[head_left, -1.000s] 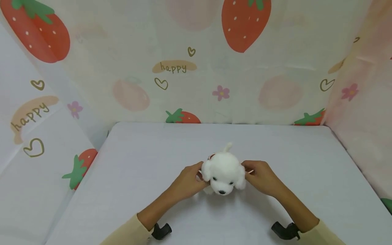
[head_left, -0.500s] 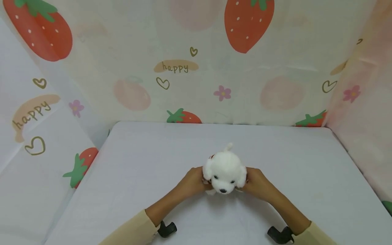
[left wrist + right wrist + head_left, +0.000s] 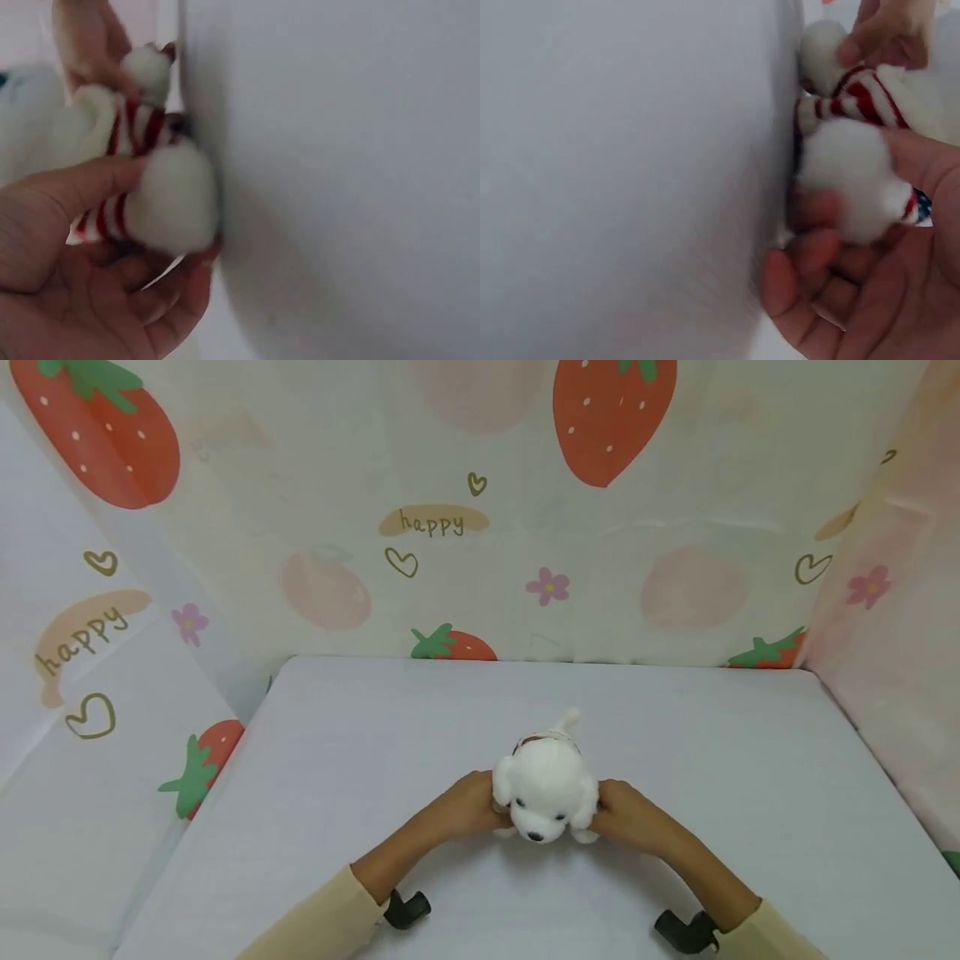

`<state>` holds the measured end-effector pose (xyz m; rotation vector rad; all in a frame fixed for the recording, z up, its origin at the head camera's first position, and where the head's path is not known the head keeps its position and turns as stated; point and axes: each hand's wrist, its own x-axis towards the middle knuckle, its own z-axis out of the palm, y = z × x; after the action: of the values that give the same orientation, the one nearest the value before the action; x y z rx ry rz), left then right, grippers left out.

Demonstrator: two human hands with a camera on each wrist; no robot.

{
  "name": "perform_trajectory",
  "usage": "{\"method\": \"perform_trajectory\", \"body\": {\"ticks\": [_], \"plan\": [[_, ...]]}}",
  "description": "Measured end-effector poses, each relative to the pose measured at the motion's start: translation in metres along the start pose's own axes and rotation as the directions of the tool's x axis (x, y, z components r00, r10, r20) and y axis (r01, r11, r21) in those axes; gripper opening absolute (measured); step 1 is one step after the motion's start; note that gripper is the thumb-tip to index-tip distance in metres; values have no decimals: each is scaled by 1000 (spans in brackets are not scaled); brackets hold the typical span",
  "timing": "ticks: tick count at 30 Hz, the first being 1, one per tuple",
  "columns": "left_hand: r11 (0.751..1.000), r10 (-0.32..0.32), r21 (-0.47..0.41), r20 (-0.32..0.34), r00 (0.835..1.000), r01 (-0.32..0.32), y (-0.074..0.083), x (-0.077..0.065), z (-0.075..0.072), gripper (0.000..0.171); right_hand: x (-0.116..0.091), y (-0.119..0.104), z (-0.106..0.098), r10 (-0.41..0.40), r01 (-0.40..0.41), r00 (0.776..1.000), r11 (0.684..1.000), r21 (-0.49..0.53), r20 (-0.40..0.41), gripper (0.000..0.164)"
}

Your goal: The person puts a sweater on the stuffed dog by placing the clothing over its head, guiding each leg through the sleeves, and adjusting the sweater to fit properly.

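Note:
A white plush dog [image 3: 547, 789] stands on the table in the head view, facing the person, its tail upright behind. Red-and-white striped clothing [image 3: 139, 127] covers its body in the left wrist view. My left hand [image 3: 467, 806] is at the dog's front on the left, thumb and fingers pinching one white paw [image 3: 178, 199]. On the other side my right hand [image 3: 636, 818] holds the opposite front paw [image 3: 851, 176], its fingers curled underneath. The dog's head and ears hide the fingertips of both hands in the head view.
A white-covered table [image 3: 360, 727] spreads around the dog. Cloth walls [image 3: 600, 527] printed with strawberries, hearts and flowers stand behind and at both sides. A black wrist mount [image 3: 407, 910] sticks out by the left sleeve, another mount [image 3: 686, 931] by the right.
My right hand has moved down and inward from beside the dog's ear to its front paw. My left hand has dropped slightly. The dog's head has tipped a little, showing more collar.

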<state>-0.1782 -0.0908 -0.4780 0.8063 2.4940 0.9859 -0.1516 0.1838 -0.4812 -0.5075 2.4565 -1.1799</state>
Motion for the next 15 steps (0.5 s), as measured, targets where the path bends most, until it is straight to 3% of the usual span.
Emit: {"method": "perform_trajectory", "body": {"ticks": [3,6,8,10,13,15], "plan": [[999,-10,-33,77,997,13,0,2,-14,25,-3,2,-14,-2,1,996,1000,9,92,12],[997,-29,-64,89,996,34,-2,5,-27,24,-8,3,-33,3,-7,991,999,34,134,17],[997,-40,-70,49,998,43,-5,8,-32,27,-9,1,-43,9,-13,996,999,43,86,24],[997,-51,-57,-5,999,51,-10,13,-33,32,-8,0,-49,10,-10,1000,1000,28,-13,32],[997,-53,-60,-51,997,50,-14,22,-30,40,1,-1,-48,-4,2,993,1000,-20,-120,36],[997,-47,-64,-62,997,43,-14,29,-26,42,8,1,-43,-37,28,988,997,-66,-152,33]]}}
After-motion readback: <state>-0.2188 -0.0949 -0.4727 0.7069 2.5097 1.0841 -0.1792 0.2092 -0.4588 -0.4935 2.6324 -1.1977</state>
